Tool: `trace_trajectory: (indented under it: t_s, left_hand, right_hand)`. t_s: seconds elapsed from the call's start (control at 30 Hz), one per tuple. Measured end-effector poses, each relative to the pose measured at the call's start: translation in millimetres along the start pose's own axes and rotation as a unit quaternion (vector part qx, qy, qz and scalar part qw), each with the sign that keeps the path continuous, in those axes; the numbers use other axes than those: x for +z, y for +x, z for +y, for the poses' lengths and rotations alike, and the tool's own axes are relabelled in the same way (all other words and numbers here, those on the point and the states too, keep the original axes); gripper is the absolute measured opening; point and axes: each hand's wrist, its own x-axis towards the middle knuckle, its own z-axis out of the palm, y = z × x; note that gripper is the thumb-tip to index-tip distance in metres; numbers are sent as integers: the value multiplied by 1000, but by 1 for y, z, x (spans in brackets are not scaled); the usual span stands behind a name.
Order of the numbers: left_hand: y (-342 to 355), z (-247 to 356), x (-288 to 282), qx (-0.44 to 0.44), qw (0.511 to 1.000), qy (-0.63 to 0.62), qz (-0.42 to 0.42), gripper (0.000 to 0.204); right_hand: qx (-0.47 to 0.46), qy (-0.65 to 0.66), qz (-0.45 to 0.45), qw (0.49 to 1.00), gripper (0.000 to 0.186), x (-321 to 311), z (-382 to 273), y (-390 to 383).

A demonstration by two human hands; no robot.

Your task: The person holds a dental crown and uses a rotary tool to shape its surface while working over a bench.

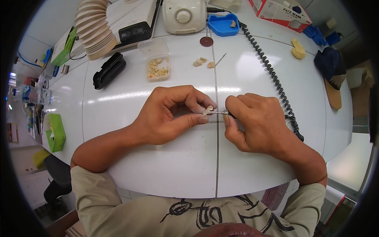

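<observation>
White laboratory benchtop (166, 166) with a central seam carries the work, both forearms resting on it for steadiness. At the centre, the left hand (167, 116) pinches a small cream tooth-shaped piece (207, 110) between thumb and fingertips, closed firmly on it and lifted just clear of the surface. The right hand (256, 122) is wrapped shut around a rotary handpiece (226, 113), its thin metal bit touching the piece. A black coiled cord (272, 75) runs from the handpiece toward a white control unit (184, 15) at the rear edge. Similar cream pieces lie in an open clear plastic box (158, 68), with loose ones (200, 61) just beside it. A corrugated suction hose (94, 27) hangs near the rear left.
</observation>
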Motion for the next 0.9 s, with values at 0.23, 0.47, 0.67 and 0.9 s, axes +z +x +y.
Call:
trace_trajectory:
  t_s: [0.23, 0.47, 0.67, 0.9]
  left_hand:
    - [-1, -5, 0, 2, 1000, 16, -17, 17]
    - [0, -3, -1, -6, 1000, 9, -29, 20]
    - [-1, 1, -2, -18, 999, -20, -36, 22]
    - [0, 2, -3, -46, 998, -44, -28, 25]
  right_hand:
    - [-7, -21, -13, 1000, 19, 1, -2, 0]
    - [-9, -13, -27, 1000, 18, -2, -2, 0]
    - [-12, -5, -33, 999, 17, -5, 0, 0]
    - [-13, 10, -31, 999, 17, -5, 2, -1]
